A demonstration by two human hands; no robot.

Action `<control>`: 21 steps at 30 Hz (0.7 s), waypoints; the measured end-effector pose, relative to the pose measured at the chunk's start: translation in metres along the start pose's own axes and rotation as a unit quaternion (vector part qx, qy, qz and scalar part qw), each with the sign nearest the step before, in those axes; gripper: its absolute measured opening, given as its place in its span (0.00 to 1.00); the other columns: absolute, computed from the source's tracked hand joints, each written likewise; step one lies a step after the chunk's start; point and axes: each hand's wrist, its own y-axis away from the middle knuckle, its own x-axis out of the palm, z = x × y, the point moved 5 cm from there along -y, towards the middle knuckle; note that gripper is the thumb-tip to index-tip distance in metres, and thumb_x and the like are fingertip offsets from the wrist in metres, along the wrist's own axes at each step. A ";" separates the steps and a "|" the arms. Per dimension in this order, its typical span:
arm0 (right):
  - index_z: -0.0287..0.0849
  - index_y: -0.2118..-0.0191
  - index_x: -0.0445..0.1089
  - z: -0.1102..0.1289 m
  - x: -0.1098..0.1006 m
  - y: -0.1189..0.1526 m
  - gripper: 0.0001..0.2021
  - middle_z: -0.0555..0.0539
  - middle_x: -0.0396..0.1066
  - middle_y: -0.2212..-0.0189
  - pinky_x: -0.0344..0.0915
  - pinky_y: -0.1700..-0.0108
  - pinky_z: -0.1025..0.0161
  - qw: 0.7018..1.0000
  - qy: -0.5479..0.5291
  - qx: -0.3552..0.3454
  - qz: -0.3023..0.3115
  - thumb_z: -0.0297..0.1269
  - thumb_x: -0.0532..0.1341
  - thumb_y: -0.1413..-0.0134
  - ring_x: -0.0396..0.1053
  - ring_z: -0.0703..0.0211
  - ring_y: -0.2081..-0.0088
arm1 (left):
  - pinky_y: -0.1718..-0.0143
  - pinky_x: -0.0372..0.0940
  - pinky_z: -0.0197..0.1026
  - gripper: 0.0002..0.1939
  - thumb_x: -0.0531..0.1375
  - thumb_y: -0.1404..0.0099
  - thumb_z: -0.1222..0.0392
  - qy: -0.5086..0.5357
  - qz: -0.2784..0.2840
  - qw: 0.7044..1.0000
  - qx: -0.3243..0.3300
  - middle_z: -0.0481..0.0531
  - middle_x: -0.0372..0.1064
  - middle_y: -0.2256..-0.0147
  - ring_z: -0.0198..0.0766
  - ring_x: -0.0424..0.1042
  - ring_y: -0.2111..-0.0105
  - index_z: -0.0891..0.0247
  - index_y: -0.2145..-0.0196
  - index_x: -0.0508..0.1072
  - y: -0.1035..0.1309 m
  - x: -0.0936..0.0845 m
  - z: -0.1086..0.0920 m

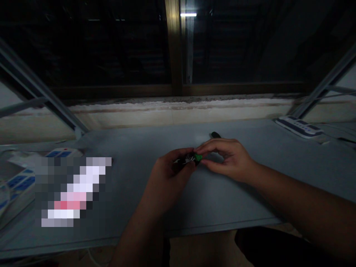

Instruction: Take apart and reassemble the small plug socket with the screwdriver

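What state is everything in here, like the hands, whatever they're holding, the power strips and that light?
Left hand: gripping the dark item.
Right hand: fingertips pinched at its green end.
Dark item: held above the table; open or closed, cannot tell.
Green end: partly covered by fingers.
Small dark object: lying on the table.
Right power strip: flat; on or off, unclear.
Left power strip: partly hidden.
Light in the window: lit.

Left hand (166,178): bare, five-fingered. Left forearm (139,226): bare, narrowest at the wrist. Right hand (232,159): bare, slim fingers. Right forearm (300,198): bare, widening from wrist to elbow side. Black form (274,243), lower edge: rounded, plain; possibly a clothed leg, too dark to confirm. Fabric detail: not legible.
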 end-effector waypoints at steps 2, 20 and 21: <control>0.41 0.53 0.77 0.001 0.000 -0.001 0.11 0.44 0.80 0.55 0.77 0.52 0.63 1.000 0.007 -0.013 0.000 0.27 0.68 0.42 0.79 0.61 0.55 | 0.54 0.74 0.44 0.15 0.68 0.37 0.61 0.014 -0.005 1.000 -0.005 0.51 0.80 0.68 0.43 0.80 0.59 0.62 0.51 0.80 0.000 0.001 0.000; 0.40 0.56 0.74 -0.016 0.010 0.003 0.11 0.46 0.78 0.63 0.75 0.56 0.63 0.981 -0.135 0.136 -0.023 0.29 0.68 0.45 0.77 0.63 0.62 | 0.56 0.76 0.43 0.13 0.66 0.34 0.61 -0.010 -0.036 0.999 -0.002 0.55 0.82 0.61 0.42 0.82 0.61 0.63 0.52 0.79 0.001 0.000 -0.002; 0.40 0.56 0.74 -0.016 0.010 0.003 0.11 0.46 0.78 0.63 0.75 0.56 0.63 0.979 -0.143 0.147 -0.023 0.30 0.68 0.46 0.77 0.63 0.62 | 0.56 0.76 0.44 0.13 0.66 0.34 0.60 -0.016 -0.039 0.999 -0.001 0.55 0.82 0.61 0.43 0.82 0.61 0.63 0.52 0.79 0.001 0.000 -0.002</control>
